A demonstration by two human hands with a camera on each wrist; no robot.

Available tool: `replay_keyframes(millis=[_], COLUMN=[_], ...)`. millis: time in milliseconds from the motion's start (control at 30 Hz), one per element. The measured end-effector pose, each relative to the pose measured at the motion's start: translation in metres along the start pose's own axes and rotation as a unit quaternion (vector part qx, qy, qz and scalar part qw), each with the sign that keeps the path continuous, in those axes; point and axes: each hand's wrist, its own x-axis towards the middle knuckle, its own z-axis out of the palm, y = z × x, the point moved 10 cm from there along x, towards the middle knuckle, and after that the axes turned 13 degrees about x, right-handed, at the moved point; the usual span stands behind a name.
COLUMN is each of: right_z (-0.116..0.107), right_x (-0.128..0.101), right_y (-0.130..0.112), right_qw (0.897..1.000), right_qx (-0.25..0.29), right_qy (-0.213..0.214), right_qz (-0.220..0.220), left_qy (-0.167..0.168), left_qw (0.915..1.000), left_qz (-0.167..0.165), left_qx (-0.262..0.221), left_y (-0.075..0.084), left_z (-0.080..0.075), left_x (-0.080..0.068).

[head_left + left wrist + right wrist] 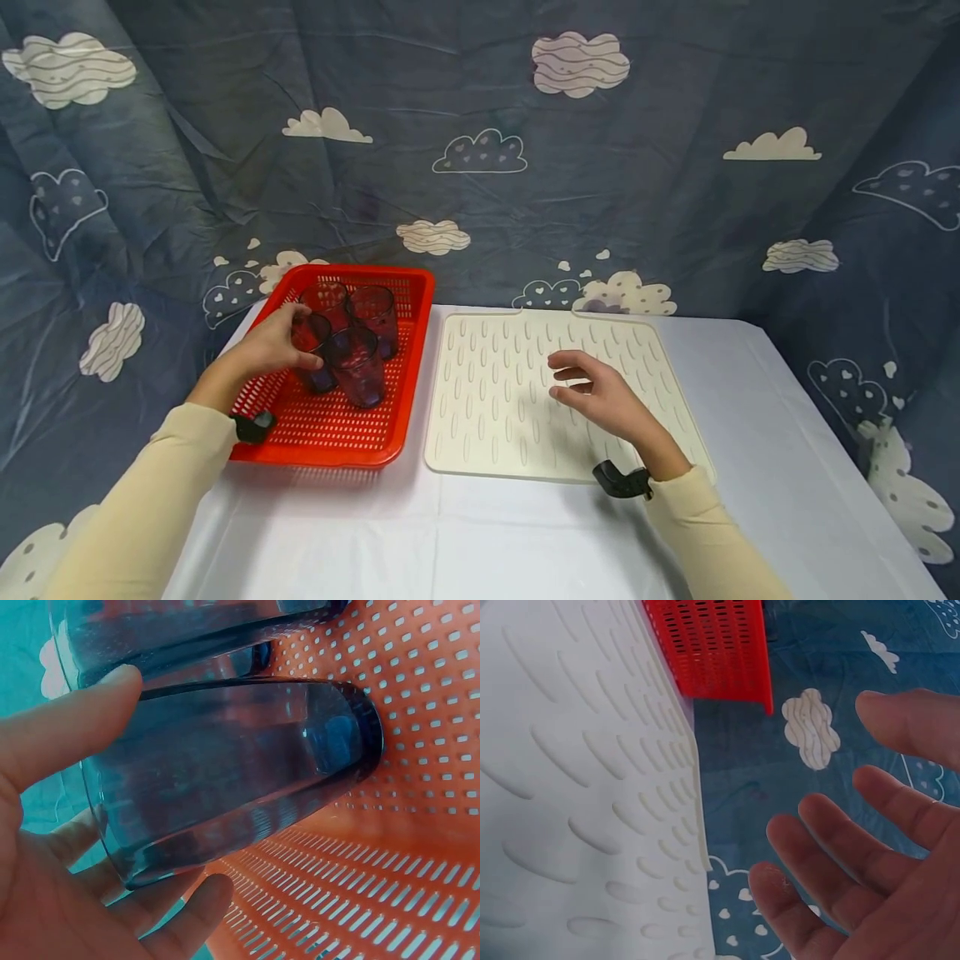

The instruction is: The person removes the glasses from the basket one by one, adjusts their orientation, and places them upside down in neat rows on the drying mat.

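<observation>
I see my left hand [273, 346] wrapped round a dark see-through cup [311, 350], thumb on one side and fingers on the other. The cup stands upright in the red basket [330, 437] on the left of the tabletop [525, 533], packed close with three other cups [363, 333]. My right hand [600, 396] is loose and holds nothing, hovering over the cream drying mat [487, 400] just right of the basket. So the left hand is the near one. The cups overlap, and I cannot tell if they touch.
</observation>
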Motion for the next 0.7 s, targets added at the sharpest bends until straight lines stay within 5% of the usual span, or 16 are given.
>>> replay_keyframes(millis=[700], right_z=[-0.0022], right_x=[-0.0084], right_y=[0.0031], right_qw=[1.0], right_qx=[-0.01], right_qy=[-0.011], right_qz=[0.007], left_qy=[0.022], left_qw=[0.9973], left_qz=[-0.01], left_qx=[0.07], left_y=[0.0012], left_z=[-0.0073], left_x=[0.0008])
